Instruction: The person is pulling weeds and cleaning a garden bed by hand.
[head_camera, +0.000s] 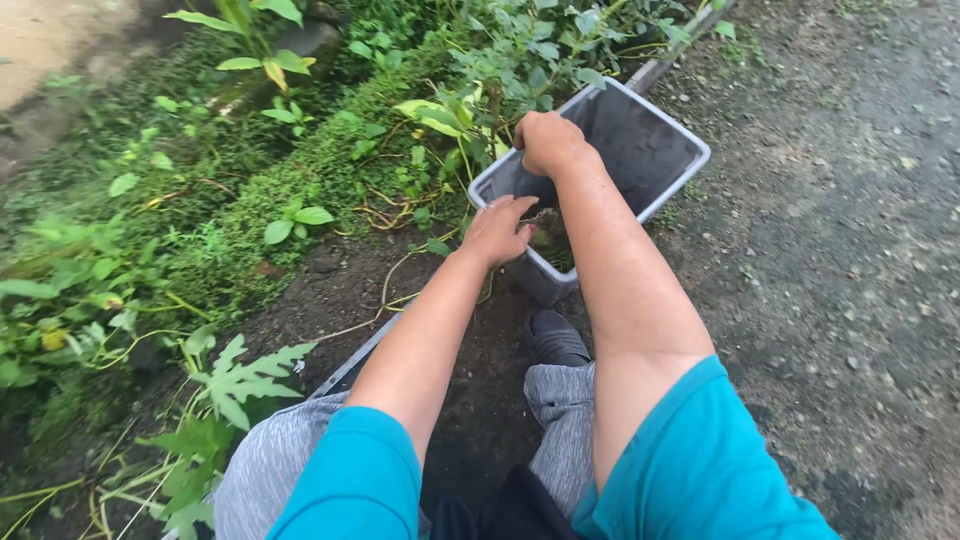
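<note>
A grey rectangular plastic bin (660, 140) lies on the ground ahead of me, dirty inside. My right hand (547, 142) is closed over the bin's near-left rim. My left hand (497, 230) rests at the bin's near corner with fingers together, touching the rim or some plant bits there; what it holds cannot be made out. Some pulled weeds and roots (548, 230) lie in the bin's near end. Both arms wear teal sleeves.
Bare dark soil (340, 285) lies left of my arms, bordered by moss and leafy weeds (250, 200). A papaya-like seedling (240, 375) stands at lower left. Gravelly pavement (840, 260) stretches to the right. My knees in grey trousers and a dark shoe (555, 335) are below.
</note>
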